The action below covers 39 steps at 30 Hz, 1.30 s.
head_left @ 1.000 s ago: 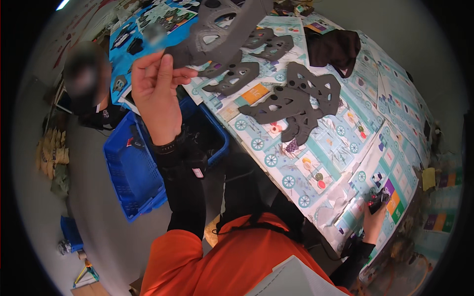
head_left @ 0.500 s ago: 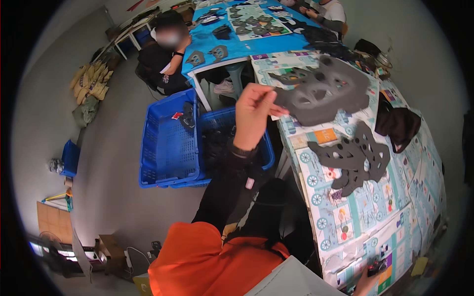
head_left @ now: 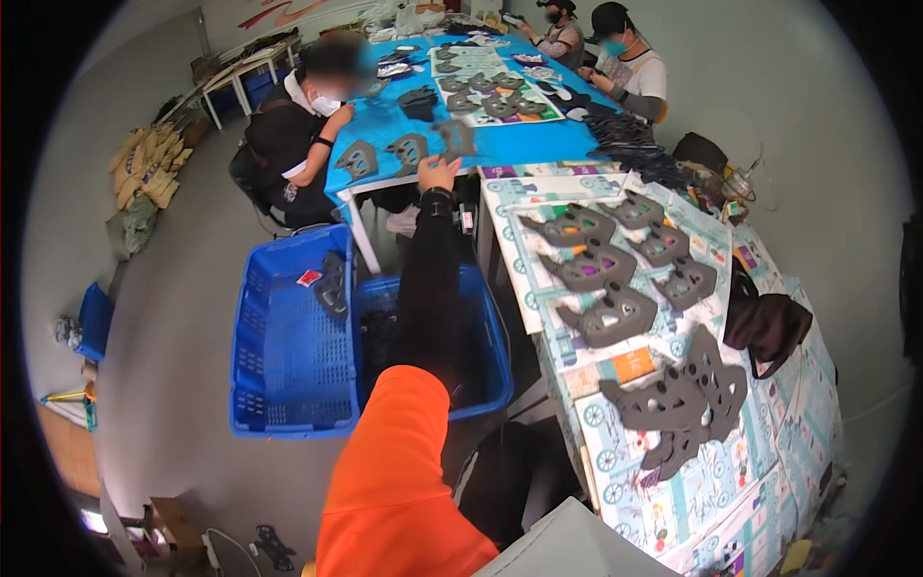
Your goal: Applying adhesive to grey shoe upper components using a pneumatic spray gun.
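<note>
My left hand [head_left: 438, 173] is stretched far forward over the near edge of the blue-covered table. Its fingers pinch the lower end of a dark grey foam cutout [head_left: 457, 137], a flat piece with holes, slightly smeared by motion. Left of it on the blue cover lie two similar cutouts, the closer one [head_left: 408, 152] beside the other [head_left: 357, 160]. On the patterned table to the right, several more grey cutouts [head_left: 609, 315] lie spread on a sheet. Nearer to me sits a loose overlapping pile of them [head_left: 678, 402]. My right hand is out of view.
Two blue plastic crates [head_left: 252, 337] stand below my left arm, the right one [head_left: 498, 385] holding dark pieces. A seated co-worker [head_left: 279, 135] is at the blue table's left side; others sit at its far right. Black cloth [head_left: 769, 322] lies on the patterned table's right.
My left hand has moved forward from above the patterned table to the blue one, carrying a cutout. The cutouts on the sheet show uncovered. My right hand, earlier at lower right, has left view.
</note>
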### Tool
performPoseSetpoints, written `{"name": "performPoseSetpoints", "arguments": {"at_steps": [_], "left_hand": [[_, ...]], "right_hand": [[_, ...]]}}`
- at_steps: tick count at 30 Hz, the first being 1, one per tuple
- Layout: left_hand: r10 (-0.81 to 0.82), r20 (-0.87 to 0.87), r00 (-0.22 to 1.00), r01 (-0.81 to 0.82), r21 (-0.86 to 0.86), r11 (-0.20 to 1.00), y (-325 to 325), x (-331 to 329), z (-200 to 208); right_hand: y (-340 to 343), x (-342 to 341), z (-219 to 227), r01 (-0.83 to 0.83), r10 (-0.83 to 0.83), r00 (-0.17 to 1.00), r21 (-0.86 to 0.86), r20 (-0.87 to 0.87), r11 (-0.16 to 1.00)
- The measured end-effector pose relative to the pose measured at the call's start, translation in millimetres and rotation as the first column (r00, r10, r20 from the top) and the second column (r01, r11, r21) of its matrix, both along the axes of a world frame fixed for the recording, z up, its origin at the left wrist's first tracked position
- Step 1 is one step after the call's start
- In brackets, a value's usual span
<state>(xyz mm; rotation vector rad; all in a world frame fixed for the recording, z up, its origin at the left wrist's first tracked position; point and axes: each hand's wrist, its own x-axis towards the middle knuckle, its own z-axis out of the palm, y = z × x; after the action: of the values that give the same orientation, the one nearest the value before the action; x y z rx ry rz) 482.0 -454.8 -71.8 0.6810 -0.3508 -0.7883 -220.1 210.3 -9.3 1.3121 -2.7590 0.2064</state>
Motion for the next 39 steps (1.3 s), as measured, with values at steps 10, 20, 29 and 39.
{"name": "performPoseSetpoints", "arguments": {"at_steps": [10, 20, 29, 39], "left_hand": [[-0.250, 0.059, 0.966, 0.251, -0.010, 0.968, -60, 62, -78], [-0.121, 0.833, 0.539, -0.301, 0.325, 0.897, 161, 35, 19], [-0.045, 0.593, 0.804, -0.049, 0.141, 0.989, 380, -34, 118], [0.069, 0.546, 0.835, -0.156, 0.114, 0.981, 476, -104, 111]], "right_hand": [[-5, -22, -21, -0.575, 0.493, 0.814, -0.303, -0.307, 0.760], [-53, 38, 13, -0.213, 0.258, 0.952, -0.248, 0.167, 0.945], [-110, 217, 35, -0.365, 0.841, 0.326, -0.763, 0.433, 0.534], [-76, 234, 73, -0.415, 0.792, 0.188, -0.684, 0.581, 0.600]]}}
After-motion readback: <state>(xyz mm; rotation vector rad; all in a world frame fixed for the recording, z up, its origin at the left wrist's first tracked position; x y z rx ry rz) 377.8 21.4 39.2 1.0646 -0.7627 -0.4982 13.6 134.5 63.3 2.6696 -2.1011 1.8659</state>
